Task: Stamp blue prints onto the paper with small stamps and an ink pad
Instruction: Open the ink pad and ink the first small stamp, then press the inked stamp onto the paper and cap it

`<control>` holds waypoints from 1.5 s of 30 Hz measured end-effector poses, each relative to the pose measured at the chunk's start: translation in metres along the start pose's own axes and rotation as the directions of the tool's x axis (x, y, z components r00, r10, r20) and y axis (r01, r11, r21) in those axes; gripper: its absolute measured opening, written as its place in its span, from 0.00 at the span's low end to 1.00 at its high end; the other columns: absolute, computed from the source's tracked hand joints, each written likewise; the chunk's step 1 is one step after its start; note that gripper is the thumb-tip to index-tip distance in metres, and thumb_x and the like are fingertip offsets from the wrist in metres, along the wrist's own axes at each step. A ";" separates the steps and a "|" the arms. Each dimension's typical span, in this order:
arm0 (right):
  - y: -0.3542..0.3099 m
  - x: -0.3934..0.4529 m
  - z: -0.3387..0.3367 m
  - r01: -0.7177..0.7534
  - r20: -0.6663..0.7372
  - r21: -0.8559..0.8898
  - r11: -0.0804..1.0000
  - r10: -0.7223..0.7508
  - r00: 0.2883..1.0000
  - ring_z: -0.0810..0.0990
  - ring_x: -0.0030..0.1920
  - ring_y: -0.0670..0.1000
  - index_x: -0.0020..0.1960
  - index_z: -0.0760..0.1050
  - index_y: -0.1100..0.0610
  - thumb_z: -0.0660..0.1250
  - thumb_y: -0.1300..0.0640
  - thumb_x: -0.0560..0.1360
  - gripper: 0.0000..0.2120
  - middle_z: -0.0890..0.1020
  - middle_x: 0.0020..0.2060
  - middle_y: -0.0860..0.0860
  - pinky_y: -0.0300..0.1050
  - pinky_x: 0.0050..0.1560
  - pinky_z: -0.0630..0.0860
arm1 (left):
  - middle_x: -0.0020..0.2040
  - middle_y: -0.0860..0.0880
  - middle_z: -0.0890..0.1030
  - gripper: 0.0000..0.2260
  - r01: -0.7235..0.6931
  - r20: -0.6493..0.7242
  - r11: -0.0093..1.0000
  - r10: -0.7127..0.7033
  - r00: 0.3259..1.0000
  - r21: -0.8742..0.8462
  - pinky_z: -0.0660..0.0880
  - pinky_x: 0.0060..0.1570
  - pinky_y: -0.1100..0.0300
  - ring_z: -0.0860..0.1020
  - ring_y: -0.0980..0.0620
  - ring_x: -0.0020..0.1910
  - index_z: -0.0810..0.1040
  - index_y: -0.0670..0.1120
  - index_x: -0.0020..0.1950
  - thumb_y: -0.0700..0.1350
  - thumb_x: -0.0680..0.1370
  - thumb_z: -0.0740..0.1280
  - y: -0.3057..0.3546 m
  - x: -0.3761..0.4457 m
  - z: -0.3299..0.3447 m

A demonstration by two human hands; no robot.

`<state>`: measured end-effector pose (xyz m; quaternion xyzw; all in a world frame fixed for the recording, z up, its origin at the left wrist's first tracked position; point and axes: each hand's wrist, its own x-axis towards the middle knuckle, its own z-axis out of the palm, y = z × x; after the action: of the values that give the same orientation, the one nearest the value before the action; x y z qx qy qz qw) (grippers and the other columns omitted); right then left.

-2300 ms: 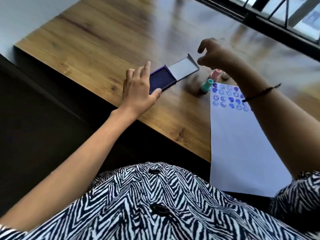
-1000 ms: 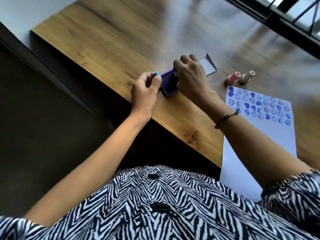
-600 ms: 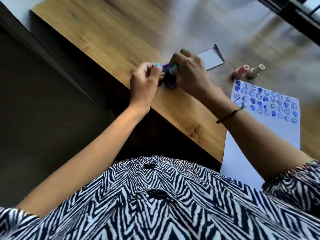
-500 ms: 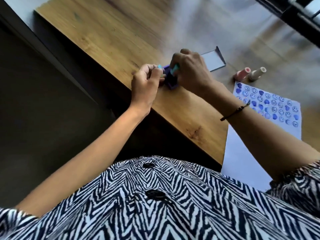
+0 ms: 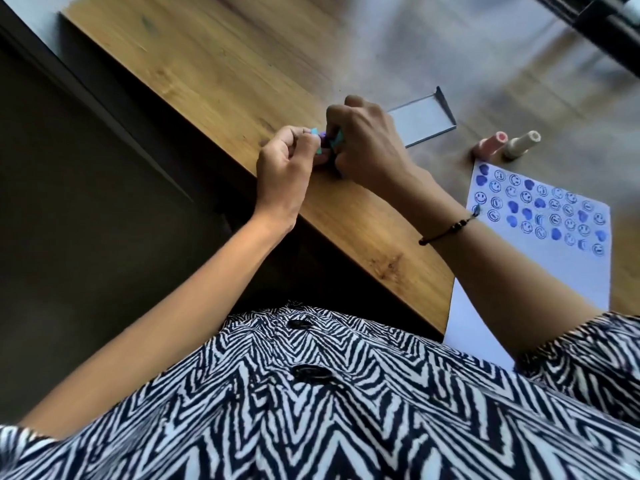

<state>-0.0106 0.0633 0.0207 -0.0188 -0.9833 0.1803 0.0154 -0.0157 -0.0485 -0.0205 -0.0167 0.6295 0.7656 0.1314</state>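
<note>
My left hand (image 5: 285, 168) and my right hand (image 5: 367, 143) meet near the table's front edge, over the blue ink pad, which they hide almost entirely. Its open grey lid (image 5: 424, 121) lies flat behind my right hand. My right hand grips the teal stamp (image 5: 337, 138). My left hand pinches a small teal cap (image 5: 315, 147) right beside it. The white paper (image 5: 540, 271) lies at the right, with rows of blue smileys and hearts (image 5: 540, 211) across its far end.
A pink stamp (image 5: 490, 147) and a cream stamp (image 5: 521, 143) stand just beyond the paper's far edge. The wooden table (image 5: 225, 64) stretches away to the left and back. The paper's near end hangs over the table edge toward my striped shirt.
My right hand took the teal stamp from beside the paper to the ink pad. My left hand closed on a teal cap, and both hands have drawn together.
</note>
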 end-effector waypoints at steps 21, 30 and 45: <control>0.010 -0.017 -0.005 0.032 -0.038 0.043 0.999 -0.031 0.999 0.77 0.42 0.60 0.43 0.78 0.64 0.64 0.66 0.66 0.07 0.80 0.44 0.62 0.46 0.37 0.67 | 0.35 0.48 0.80 0.07 -0.011 -0.069 0.985 0.024 0.997 0.172 0.76 0.46 0.51 0.78 0.51 0.38 0.76 0.49 0.35 0.51 0.68 0.62 0.005 -0.003 0.004; 0.010 -0.020 -0.009 -0.045 -0.066 0.116 0.992 0.053 0.996 0.76 0.43 0.57 0.45 0.80 0.60 0.64 0.65 0.67 0.09 0.80 0.45 0.59 0.45 0.37 0.65 | 0.40 0.46 0.81 0.07 -0.061 -0.044 0.983 0.070 0.997 0.173 0.76 0.47 0.51 0.80 0.51 0.39 0.76 0.50 0.37 0.51 0.67 0.61 0.008 -0.009 0.005; 0.087 -0.161 -0.035 -0.557 -0.274 0.435 0.707 0.694 0.666 0.75 0.41 0.49 0.46 0.80 0.60 0.68 0.64 0.67 0.08 0.79 0.40 0.52 0.39 0.44 0.69 | 0.48 0.34 0.78 0.11 -0.828 0.940 0.500 0.072 0.334 0.256 0.65 0.54 0.55 0.75 0.40 0.52 0.71 0.33 0.53 0.40 0.77 0.60 -0.018 -0.082 0.087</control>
<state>0.1547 0.1504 0.0181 -0.3952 -0.8451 0.3200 0.1648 0.0795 0.0244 -0.0043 0.6073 0.6919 0.3534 0.1658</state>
